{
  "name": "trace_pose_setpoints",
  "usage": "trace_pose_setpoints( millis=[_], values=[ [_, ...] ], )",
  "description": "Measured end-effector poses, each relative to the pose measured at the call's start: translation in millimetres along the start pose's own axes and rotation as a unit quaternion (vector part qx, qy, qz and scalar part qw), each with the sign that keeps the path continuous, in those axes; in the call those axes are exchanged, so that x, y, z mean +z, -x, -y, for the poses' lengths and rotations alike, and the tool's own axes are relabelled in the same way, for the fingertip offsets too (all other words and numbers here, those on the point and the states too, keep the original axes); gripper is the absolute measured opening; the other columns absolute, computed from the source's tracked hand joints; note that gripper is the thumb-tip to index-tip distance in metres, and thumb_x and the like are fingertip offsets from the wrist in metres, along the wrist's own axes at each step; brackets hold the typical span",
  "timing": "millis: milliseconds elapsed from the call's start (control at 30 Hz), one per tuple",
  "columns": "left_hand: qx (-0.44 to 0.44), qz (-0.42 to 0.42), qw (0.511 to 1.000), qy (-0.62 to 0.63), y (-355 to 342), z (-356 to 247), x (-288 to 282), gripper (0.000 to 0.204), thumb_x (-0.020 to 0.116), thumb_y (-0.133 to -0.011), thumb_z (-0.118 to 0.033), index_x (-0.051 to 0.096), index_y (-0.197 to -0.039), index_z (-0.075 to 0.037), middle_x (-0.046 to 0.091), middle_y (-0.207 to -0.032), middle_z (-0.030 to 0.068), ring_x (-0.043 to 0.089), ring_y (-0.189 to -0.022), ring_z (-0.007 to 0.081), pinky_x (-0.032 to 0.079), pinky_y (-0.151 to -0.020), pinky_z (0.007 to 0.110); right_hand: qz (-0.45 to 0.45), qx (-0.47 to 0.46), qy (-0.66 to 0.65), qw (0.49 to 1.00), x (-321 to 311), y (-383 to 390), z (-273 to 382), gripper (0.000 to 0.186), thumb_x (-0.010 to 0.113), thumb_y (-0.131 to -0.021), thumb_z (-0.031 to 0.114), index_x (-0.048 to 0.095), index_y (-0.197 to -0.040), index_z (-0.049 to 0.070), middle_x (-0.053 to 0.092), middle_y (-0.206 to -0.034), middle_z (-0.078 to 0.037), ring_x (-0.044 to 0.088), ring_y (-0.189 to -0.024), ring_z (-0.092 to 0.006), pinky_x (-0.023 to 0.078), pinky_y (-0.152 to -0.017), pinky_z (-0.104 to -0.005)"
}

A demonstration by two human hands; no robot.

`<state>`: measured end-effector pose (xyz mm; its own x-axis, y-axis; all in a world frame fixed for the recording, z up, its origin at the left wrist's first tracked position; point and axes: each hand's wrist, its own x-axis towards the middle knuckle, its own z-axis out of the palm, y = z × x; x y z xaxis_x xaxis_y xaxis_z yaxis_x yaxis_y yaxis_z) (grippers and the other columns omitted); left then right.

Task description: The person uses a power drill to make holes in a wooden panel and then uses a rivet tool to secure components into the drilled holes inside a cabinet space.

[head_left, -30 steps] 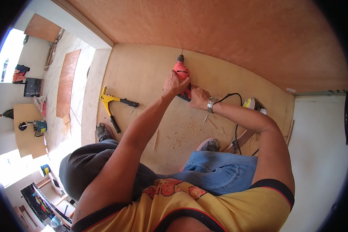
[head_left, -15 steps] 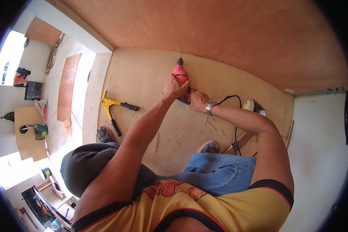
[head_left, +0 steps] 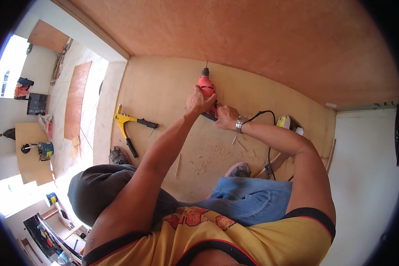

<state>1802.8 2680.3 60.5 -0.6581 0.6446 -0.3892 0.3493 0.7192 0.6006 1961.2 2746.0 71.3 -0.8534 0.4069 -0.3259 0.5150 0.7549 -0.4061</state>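
Pale plywood sheet [head_left: 164, 80] underfoot, my left hand [head_left: 201, 100] and right hand [head_left: 226, 118] gripping the pink-and-black drill [head_left: 205, 83], thin metal bit [head_left: 207, 64] apparently touching reddish-brown wood panel [head_left: 261, 44]: best kept square.

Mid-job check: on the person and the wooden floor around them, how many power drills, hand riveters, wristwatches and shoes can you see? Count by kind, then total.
Power drill: 1
Hand riveter: 1
Wristwatch: 1
Shoes: 2
Total: 5
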Motion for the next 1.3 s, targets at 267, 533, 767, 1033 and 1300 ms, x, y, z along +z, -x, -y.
trace_pose_setpoints(
  millis=[267,533,767,1033,1300],
  values=[
    [0.015,-0.003,1.0,0.019,-11.0,-0.1,-1.4,0.083,0.072,-0.073,-0.055,0.047,-0.12,0.008,0.068,-0.111,0.0283,0.069,-0.105,0.0424,0.056,-0.087,0.048,0.018,0.016,0.009,1.0,-7.0,-11.9,-0.8,0.043,0.075,-0.07,0.023,0.062,-0.101,-0.004,0.072,-0.085,-0.025,0.073,-0.081,-0.0429,0.06,-0.071,-0.0502],
    [0.032,0.005,0.999,0.027,-30.0,-5.3,-6.2,0.086,0.072,-0.073,-0.056,0.048,-0.122,0.01,0.064,-0.118,0.0297,0.067,-0.111,0.0422,0.054,-0.091,0.047,0.002,0.017,0.009,1.0,-13.9,-27.4,-6.9,0.04,0.073,-0.07,0.021,0.064,-0.1,-0.003,0.073,-0.088,-0.026,0.074,-0.086,-0.0426,0.06,-0.074,-0.0501],
    [0.044,-0.002,0.999,0.027,-35.1,0.2,-1.5,0.085,0.072,-0.074,-0.058,0.05,-0.118,0.011,0.063,-0.117,0.0312,0.065,-0.112,0.0429,0.053,-0.091,0.048,-0.017,0.011,0.0,1.0,-8.9,-28.1,-4.6,0.049,0.076,-0.068,0.024,0.059,-0.105,-0.004,0.07,-0.093,-0.027,0.072,-0.091,-0.0427,0.059,-0.075,-0.0505],
    [0.038,-0.032,0.999,0.002,15.3,24.5,18.9,0.08,0.071,-0.076,-0.059,0.052,-0.116,0.008,0.061,-0.114,0.0285,0.063,-0.11,0.0432,0.052,-0.09,0.051,0.033,0.047,-0.018,0.998,20.1,11.0,3.5,0.06,0.079,-0.066,0.019,0.054,-0.115,-0.005,0.066,-0.109,-0.029,0.068,-0.102,-0.0425,0.058,-0.083,-0.0493],
    [0.04,-0.002,0.998,0.05,41.3,-2.4,57.4,0.083,0.071,-0.077,-0.061,0.05,-0.118,0.008,0.061,-0.115,0.0267,0.065,-0.107,0.0412,0.052,-0.089,0.05,0.016,0.047,-0.013,0.999,32.8,49.7,-38.6,0.062,0.078,-0.066,0.019,0.052,-0.116,-0.005,0.061,-0.114,-0.027,0.064,-0.107,-0.0411,0.055,-0.09,-0.0483]
  ],
)
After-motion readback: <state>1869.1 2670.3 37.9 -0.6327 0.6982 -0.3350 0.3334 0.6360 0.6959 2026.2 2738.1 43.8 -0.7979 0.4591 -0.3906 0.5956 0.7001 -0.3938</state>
